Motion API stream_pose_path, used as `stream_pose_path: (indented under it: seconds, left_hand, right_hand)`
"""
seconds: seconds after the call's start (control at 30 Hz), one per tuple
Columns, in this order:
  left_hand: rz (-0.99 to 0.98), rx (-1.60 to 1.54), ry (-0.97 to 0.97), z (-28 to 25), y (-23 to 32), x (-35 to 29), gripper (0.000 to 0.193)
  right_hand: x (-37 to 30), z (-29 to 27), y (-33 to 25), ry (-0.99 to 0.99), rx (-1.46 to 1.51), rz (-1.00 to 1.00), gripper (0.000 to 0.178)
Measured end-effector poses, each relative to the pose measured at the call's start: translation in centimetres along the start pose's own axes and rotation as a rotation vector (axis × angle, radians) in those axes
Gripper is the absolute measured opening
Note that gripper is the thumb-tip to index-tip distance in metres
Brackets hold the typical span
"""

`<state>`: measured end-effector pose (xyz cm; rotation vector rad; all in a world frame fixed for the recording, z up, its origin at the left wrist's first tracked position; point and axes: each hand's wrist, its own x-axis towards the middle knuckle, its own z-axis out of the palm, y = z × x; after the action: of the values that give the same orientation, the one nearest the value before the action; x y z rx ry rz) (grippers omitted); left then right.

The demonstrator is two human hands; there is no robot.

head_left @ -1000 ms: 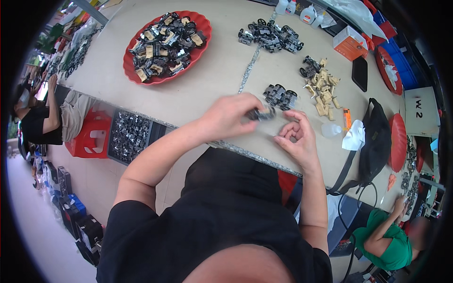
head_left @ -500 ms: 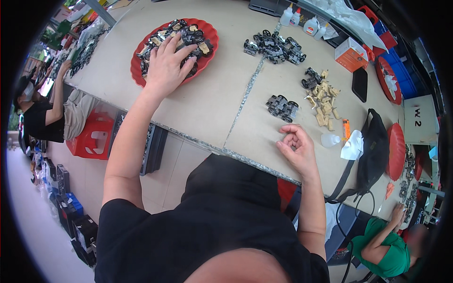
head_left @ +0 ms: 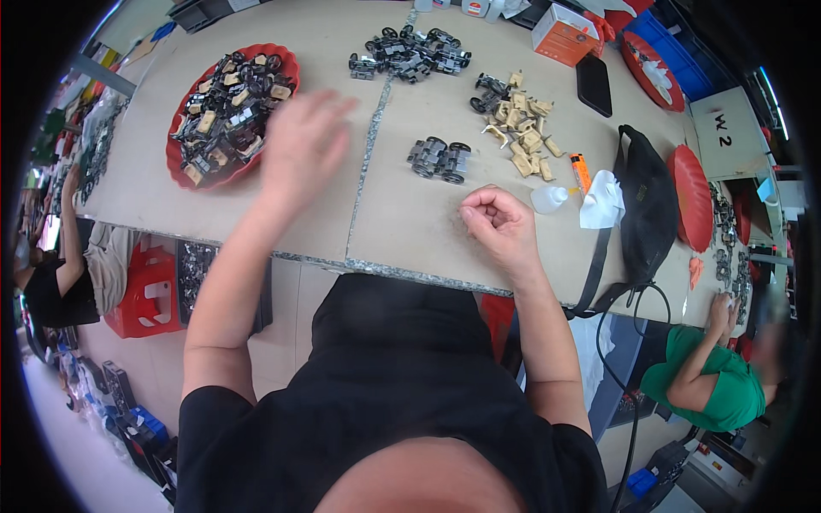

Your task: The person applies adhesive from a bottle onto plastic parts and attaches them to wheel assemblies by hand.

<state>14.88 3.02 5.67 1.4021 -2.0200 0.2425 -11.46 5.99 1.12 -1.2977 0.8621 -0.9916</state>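
Observation:
Smeared by motion, my left hand point(head_left: 308, 145) is over the table just right of a scalloped red plate point(head_left: 174, 162). Its fingers look stretched out, thumb apart, and I see nothing in them. The plate is heaped with small black-and-grey wheeled toy vehicle parts point(head_left: 244, 115), some with tan pieces. Near the front edge, my right hand point(head_left: 503, 231) is closed, fingertips curled toward the thumb; its inside is hidden. Beyond it lie a pair of wheeled chassis point(head_left: 440, 160). To their right is a pile of small tan plastic parts point(head_left: 526, 128), with another black chassis point(head_left: 489, 92) beside it.
A heap of wheeled chassis point(head_left: 415, 53) lies farther back. Near my right hand are a small white bottle point(head_left: 548, 199), a crumpled tissue point(head_left: 603, 201) and a black pouch point(head_left: 652, 205). A phone point(head_left: 593, 85) and an orange box point(head_left: 564, 36) stand beyond. Co-workers sit at both sides.
My left hand has lifted off the heap in the plate and moved right of it. My right hand's fingers have closed further. The whole view has shifted, so the table things sit farther left.

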Motion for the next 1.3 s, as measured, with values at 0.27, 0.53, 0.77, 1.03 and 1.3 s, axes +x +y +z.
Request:
stream_pose_path:
  seconds: [0.27,0.53,0.77,1.03,1.3]
  left_hand:
    - [0.063,-0.49,-0.179,5.8,9.2,1.3,0.027]
    - [0.268,-0.108,-0.218,8.4,10.3,1.3,0.035]
    - [0.125,0.075,-0.246,9.2,7.3,4.8,0.036]
    - [0.125,0.033,-0.29,12.7,7.0,9.7,0.034]
    - [0.137,0.068,-0.33,9.0,1.7,9.4,0.022]
  right_hand:
    - [-3.2,-0.8,-1.5,0.365,-0.033,-0.33,0.007]
    - [-4.5,-5.9,-1.6,0.741,-0.048,-0.289,0.013]
    - [-4.0,-6.1,-0.9,0.751,-0.028,-0.184,0.013]
    - [-4.1,-6.2,-0.2,0.701,-0.119,-0.157,0.013]
    - [-4.2,-5.9,-0.6,0.683,-0.148,-0.133,0.012]
